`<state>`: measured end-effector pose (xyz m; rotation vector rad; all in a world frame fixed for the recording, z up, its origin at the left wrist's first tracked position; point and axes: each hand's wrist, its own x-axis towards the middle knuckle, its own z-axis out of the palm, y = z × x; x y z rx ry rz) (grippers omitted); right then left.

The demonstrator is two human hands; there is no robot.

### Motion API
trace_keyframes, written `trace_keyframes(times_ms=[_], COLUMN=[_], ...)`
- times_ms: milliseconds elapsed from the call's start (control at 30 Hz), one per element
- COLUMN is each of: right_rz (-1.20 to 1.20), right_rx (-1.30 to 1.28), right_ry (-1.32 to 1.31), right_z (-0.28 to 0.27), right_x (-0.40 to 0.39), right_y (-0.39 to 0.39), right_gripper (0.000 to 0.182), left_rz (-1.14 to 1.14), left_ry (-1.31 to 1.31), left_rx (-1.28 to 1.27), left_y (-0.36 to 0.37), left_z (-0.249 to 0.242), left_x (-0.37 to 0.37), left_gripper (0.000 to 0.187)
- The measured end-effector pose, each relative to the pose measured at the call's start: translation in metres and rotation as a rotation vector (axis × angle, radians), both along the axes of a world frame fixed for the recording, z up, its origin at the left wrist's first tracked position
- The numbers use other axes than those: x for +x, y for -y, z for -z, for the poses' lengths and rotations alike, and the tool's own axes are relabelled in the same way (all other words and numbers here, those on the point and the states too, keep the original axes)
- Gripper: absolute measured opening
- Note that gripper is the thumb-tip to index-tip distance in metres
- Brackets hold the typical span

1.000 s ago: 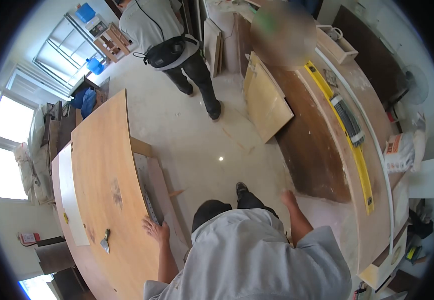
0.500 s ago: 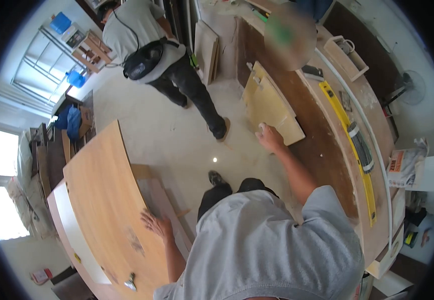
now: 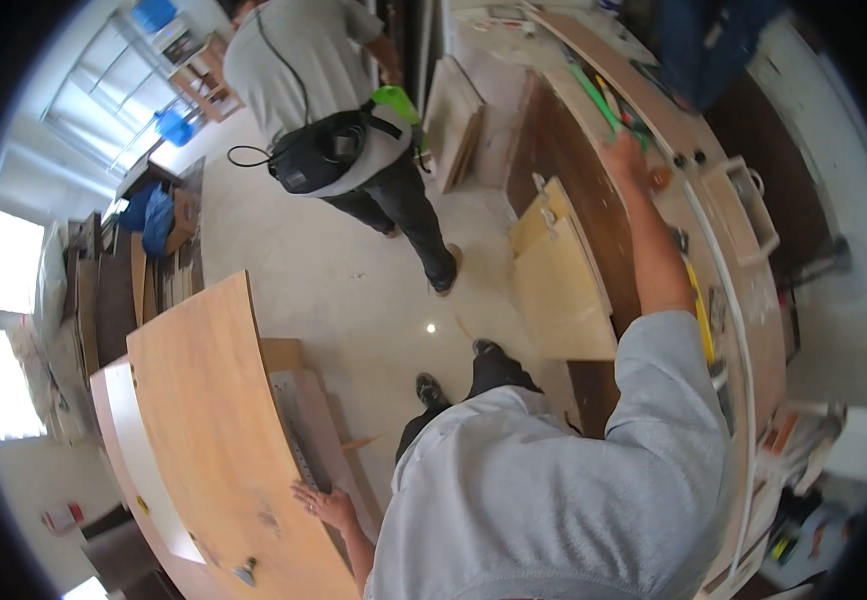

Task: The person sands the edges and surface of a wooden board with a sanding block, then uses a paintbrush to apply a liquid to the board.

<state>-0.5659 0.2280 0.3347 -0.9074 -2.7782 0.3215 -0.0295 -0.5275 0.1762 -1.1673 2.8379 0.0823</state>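
My left hand (image 3: 324, 505) rests with its fingers stretched over the near edge of a large light-brown wooden panel (image 3: 204, 400). A small metal hinge-like piece (image 3: 245, 572) sits on that panel's lower end. On the other side, my right arm is stretched out over the long workbench, and my right hand (image 3: 626, 160) is at the near end of a long green tool (image 3: 594, 98). Other hand tools lie beside it, too small to name. Whether the fingers close around the green tool is not clear. An orange round object (image 3: 660, 178) is close to the hand.
A co-worker (image 3: 324, 120) with a black waist bag stands ahead, facing away. Another person's legs (image 3: 704, 45) show beyond the bench. A pale board (image 3: 562, 280) leans against the bench side. A yellow level (image 3: 701, 310) and an open wooden box (image 3: 741, 212) lie on the bench.
My right hand has moved from above the floor, forward and right to the tools on the bench. My left hand has slid down along the panel's edge. The view has shifted.
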Motion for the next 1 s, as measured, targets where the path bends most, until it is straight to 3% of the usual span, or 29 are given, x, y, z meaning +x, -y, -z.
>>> trace_keyframes(times_ms=[100,267,333,433,467,533,567,600,633,667,733,767,933,1000], right_rz=[0.038,0.053,0.036,0.036,0.023,-0.044,-0.126,-0.287,-0.308,-0.162,-0.240,-0.201,-0.132,-0.210], right_rx=[0.033,0.125,0.216,0.207,0.185,0.233,0.276,0.381,0.323,0.240,0.281,0.183,0.179,0.173], right_ry=[0.003,0.069,0.033,0.112,0.139,0.191,0.040,0.022,-0.100,0.022,-0.075,-0.070,-0.279,-0.452], right_z=[0.018,0.045,0.047,0.063,0.077,0.092,0.114,0.137,0.157,0.167,0.132,0.104,0.022,-0.020], right_x=[-0.068,-0.137,-0.147,-0.169,-0.181,-0.192,-0.197,-0.213,-0.229,-0.250,-0.236,-0.223,-0.174,-0.113], right_y=[-0.045,-0.095,-0.100,-0.121,-0.139,-0.164,-0.185,-0.214,-0.238,-0.256,-0.241,-0.220,-0.138,-0.076], right_gripper=[0.064,0.071,0.072,0.066,0.062,0.049,0.039,0.035,0.034,0.041,0.048,0.049,0.058,0.056], left_rz=[-0.147,-0.331,-0.489,-0.593,-0.743,-0.390,-0.216,-0.426,-0.639,-0.520,-0.417,-0.443,-0.338,-0.197], left_ry=[0.082,0.467,0.503,0.434,0.424,0.470,0.475,0.453,0.417,0.468,0.431,0.354,0.106,-0.030], left_rx=[-0.018,0.410,0.652,0.834,0.811,0.756,0.676,0.721,0.742,0.712,0.666,0.663,0.655,0.594], left_y=[-0.047,-0.143,-0.169,-0.188,-0.202,-0.195,-0.195,-0.198,-0.211,-0.208,-0.204,-0.204,-0.209,-0.209], left_z=[-0.005,-0.024,-0.029,-0.021,-0.038,-0.003,0.001,0.003,-0.016,-0.022,-0.036,-0.042,-0.078,-0.042], left_x=[0.043,0.136,0.162,0.199,0.185,0.230,0.234,0.236,0.211,0.197,0.161,0.144,0.063,0.076], left_gripper=[0.091,0.082,0.081,0.081,0.077,0.077,0.077,0.077,0.077,0.076,0.075,0.073,0.063,0.061])
